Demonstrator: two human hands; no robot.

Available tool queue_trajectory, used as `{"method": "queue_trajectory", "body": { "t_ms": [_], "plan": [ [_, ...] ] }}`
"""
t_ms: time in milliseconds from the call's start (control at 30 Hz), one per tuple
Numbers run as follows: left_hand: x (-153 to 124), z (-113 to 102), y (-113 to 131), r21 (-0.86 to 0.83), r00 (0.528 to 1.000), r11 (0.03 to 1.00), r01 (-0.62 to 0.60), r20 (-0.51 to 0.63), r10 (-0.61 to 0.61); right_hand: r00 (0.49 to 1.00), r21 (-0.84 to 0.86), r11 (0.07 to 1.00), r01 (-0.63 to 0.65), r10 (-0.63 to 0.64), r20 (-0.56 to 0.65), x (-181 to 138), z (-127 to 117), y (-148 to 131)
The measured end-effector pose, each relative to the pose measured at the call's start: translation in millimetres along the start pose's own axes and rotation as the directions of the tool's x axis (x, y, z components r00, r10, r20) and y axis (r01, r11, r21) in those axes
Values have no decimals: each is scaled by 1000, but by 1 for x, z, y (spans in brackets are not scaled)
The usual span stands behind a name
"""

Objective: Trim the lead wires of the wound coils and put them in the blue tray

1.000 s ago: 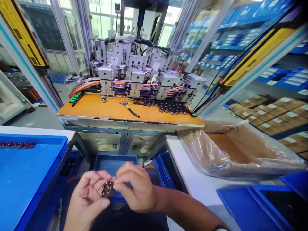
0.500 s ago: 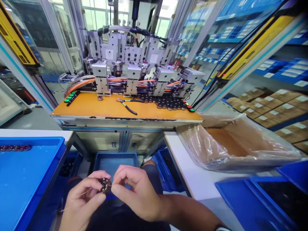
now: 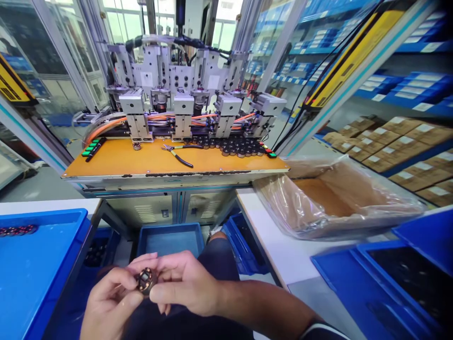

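A small round motor stator [image 3: 145,279] with copper windings and a dark core is held above my lap, its open face tilted up. My left hand [image 3: 112,297] grips it from the left between thumb and fingers. From the right, my right hand [image 3: 189,284] closes on the same stator, thumb against its lower right rim and fingers behind. Those rear fingers are partly hidden. On the orange worktop ahead, another stator [image 3: 136,146] stands at the left, and cutting pliers [image 3: 179,155] with black and yellow-green handles lie near the middle.
A winding machine [image 3: 184,111] rises behind the worktop, with several dark stators [image 3: 240,147] grouped on the right. A blue tray [image 3: 35,264] sits at left, a blue bin [image 3: 170,238] below. At right are a plastic-lined carton [image 3: 318,198] and blue bins [image 3: 354,278].
My right hand has gone from pinching a thin wire beside the stator to gripping the stator itself. The stator has turned its face upward, and the view has shifted slightly right.
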State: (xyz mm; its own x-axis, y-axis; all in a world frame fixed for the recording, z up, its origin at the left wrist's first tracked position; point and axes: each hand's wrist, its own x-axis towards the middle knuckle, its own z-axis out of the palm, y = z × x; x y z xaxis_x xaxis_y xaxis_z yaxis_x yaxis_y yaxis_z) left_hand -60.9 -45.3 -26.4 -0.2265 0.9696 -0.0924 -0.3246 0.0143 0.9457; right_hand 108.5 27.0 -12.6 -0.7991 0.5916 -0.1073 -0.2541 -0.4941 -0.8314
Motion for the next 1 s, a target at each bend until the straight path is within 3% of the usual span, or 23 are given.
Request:
{"method": "queue_trajectory", "body": {
  "t_ms": [67,133,233,300,367,433,500,567,633,667,800,867,933,1000],
  "plan": [
    [1,3,1,-77,1000,997,6,31,-3,997,-1,997,73,-73,-15,0,1,5],
    [7,9,3,-139,1000,990,18,8,-17,973,-57,972,227,-229,-23,1,1,8],
    [22,18,3,-120,986,991,59,-146,-76,835,-261,808,528,-550,-10,1,-1,6],
    [31,20,0,-62,969,995,79,-229,-91,685,-471,592,654,-728,37,2,-4,1],
    [32,18,-6,5,956,999,40,-291,-37,495,-702,268,660,-858,138,3,-9,-4],
    [22,13,-13,87,925,995,-47,-371,76,320,-840,-86,536,-900,296,5,-16,-6],
    [8,9,-16,311,893,929,-200,-332,304,234,-859,-317,401,-872,431,7,-23,-6],
    [-4,9,-16,602,847,698,-389,-64,528,219,-837,-415,358,-834,507,9,-29,-5],
    [-10,12,-10,726,789,455,-515,195,582,226,-813,-450,370,-805,549,10,-31,-4],
    [-10,14,-7,739,784,413,-532,245,571,226,-800,-462,382,-793,566,10,-31,-3],
    [-3,22,5,741,822,443,-505,256,509,261,-794,-436,423,-781,567,3,-26,-4],
    [-1,24,9,719,822,470,-513,254,509,336,-831,-308,463,-807,486,-2,-21,-5],
    [0,26,12,694,801,468,-547,270,535,411,-845,-125,521,-831,376,-7,-17,-8],
    [-1,27,14,680,769,440,-586,296,567,454,-809,25,588,-838,304,-9,-12,-11]
  ]
}}
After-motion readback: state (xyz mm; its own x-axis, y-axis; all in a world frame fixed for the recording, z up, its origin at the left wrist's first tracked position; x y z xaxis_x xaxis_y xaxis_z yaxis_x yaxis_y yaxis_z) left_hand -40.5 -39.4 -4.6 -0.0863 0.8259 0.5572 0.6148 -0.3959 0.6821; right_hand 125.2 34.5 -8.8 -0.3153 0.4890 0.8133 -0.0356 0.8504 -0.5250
